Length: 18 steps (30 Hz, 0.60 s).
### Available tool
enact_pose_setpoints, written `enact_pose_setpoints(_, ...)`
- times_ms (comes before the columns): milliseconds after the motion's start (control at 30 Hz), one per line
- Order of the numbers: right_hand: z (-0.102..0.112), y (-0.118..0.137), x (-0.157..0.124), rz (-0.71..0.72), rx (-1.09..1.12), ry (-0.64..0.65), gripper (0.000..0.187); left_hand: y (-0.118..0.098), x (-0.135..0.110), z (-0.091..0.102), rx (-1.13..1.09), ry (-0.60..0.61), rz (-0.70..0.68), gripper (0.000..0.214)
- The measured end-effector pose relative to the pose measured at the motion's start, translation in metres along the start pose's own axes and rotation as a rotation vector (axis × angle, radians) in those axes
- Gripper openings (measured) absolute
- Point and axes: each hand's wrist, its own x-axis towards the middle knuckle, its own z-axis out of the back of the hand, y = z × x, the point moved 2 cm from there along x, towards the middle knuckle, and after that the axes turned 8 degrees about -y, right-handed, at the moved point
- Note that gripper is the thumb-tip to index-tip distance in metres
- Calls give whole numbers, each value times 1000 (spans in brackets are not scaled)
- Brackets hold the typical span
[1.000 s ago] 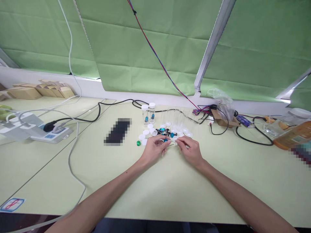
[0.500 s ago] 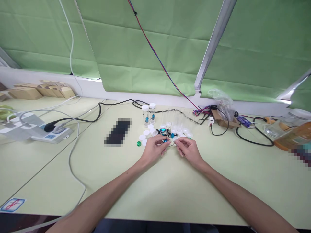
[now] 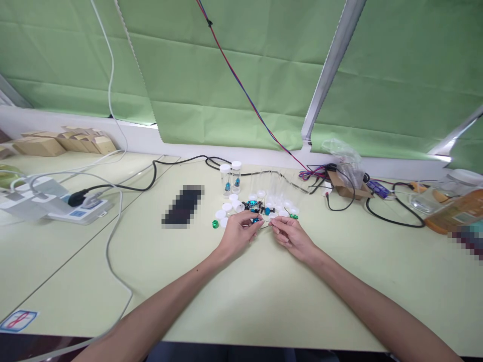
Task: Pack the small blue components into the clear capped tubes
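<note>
My left hand (image 3: 238, 232) is closed in a pinch over the front of a pile of small parts. A small blue metallic part (image 3: 255, 220) shows between its thumb and forefinger. My right hand (image 3: 293, 236) is also closed, its thumb and forefinger pinched just right of the left fingertips. Something thin lies at the right fingertips, too small to name. Around both hands are white caps (image 3: 227, 207), a blue metallic piece (image 3: 252, 203), dark small parts and a green nut-like piece (image 3: 215, 224). Behind them stand two capped clear tubes (image 3: 225, 182) with blue pieces inside.
Several clear tubes (image 3: 277, 185) stand behind the pile. A blurred dark rectangle (image 3: 183, 206) lies to its left. A power strip (image 3: 85, 211) with cables sits at far left. On the right are a cardboard box (image 3: 349, 190), black cables and an orange bottle (image 3: 455, 213).
My right fingertips have shifted slightly, and its lower fingers have curled in more. The left hand stays nearly still, still pinching the blue part. The green pieces beside my right hand show more.
</note>
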Motion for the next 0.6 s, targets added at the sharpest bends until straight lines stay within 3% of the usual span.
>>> enact_pose_setpoints(133,0,-1,0,-24,21,2,29,2,0,0,-7,-4,14,27)
enact_pose_setpoints(333,-3,1,-2,56,4,-6,31,3,0,-1,-80,6,121,27)
enact_pose_setpoints(600,-4,7,-5,379,-251,-104,28,-3,4,1,-212,0,219,30)
